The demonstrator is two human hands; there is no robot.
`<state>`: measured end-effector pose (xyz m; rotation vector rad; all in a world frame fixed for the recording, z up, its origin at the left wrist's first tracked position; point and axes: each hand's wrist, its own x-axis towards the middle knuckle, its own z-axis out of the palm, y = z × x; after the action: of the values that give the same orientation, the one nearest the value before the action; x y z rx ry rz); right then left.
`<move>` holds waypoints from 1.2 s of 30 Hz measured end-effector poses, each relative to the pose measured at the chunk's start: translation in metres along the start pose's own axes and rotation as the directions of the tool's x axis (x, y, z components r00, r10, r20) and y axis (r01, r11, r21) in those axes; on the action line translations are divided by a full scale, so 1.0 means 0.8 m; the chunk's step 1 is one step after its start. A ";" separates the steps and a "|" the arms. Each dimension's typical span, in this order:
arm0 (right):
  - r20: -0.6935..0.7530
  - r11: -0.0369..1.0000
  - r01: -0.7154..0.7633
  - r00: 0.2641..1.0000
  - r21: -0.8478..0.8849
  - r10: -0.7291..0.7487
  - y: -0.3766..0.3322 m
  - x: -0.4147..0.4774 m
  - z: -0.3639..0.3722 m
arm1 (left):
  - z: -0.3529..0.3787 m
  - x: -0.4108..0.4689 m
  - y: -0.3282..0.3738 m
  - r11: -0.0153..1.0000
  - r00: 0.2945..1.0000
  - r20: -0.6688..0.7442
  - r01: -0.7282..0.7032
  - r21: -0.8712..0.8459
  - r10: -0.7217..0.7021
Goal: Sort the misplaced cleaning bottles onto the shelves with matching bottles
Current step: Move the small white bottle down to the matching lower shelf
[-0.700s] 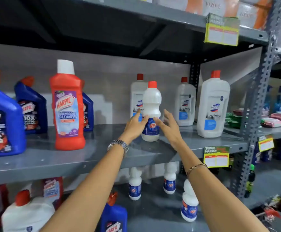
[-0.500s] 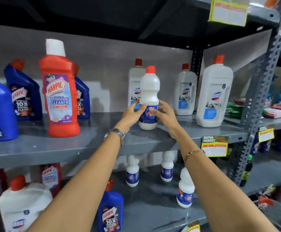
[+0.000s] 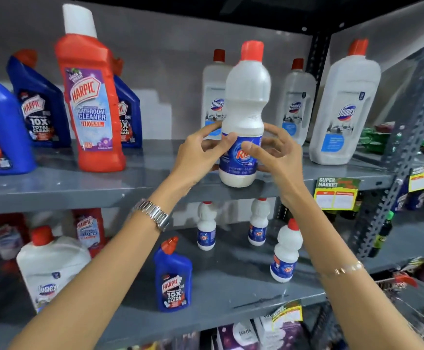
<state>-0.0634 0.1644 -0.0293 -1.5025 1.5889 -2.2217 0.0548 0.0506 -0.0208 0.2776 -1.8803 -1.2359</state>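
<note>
A white Rin bottle [image 3: 246,97] with a red cap and blue label stands near the front edge of the upper grey shelf [image 3: 79,188]. My left hand [image 3: 198,157] and my right hand [image 3: 274,152] both wrap around its labelled lower part. Behind it stand white Domex bottles [image 3: 344,104]. To the left are a red Harpic bathroom cleaner [image 3: 90,102] and blue Harpic bottles [image 3: 39,104]. On the lower shelf [image 3: 231,294] stand three small matching Rin bottles [image 3: 285,251], a blue Harpic bottle [image 3: 173,276] and a white Domex bottle [image 3: 49,269].
A perforated steel upright [image 3: 402,152] divides this bay from the one at right, which holds green and pink packets [image 3: 382,140]. Yellow price tags [image 3: 336,193] hang on the shelf edges. A green-capped dark bottle [image 3: 382,233] stands at lower right.
The view has come closer and tilted down. My hands went from touching the Rin bottle's sides to closing around its label; it now sits nearer the shelf's front edge.
</note>
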 end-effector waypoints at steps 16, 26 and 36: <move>0.054 0.944 -0.321 0.944 -0.073 0.325 0.151 -0.224 -0.066 | 0.075 -0.193 -0.183 0.961 0.955 0.197 0.247 -0.126 -0.220; 0.085 0.827 -0.498 0.841 -0.261 0.533 0.314 -0.212 -0.065 | 0.111 -0.169 -0.352 0.906 0.891 0.166 0.416 0.077 -0.423; 0.098 0.803 -0.535 0.813 -0.262 0.574 0.367 -0.198 -0.061 | 0.125 -0.149 -0.393 0.854 0.842 0.151 0.519 0.041 -0.518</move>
<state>-0.1520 0.1390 -0.3538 -1.0264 1.9512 -1.5887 -0.0254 0.0314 -0.3616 0.7503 -2.0083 -1.6579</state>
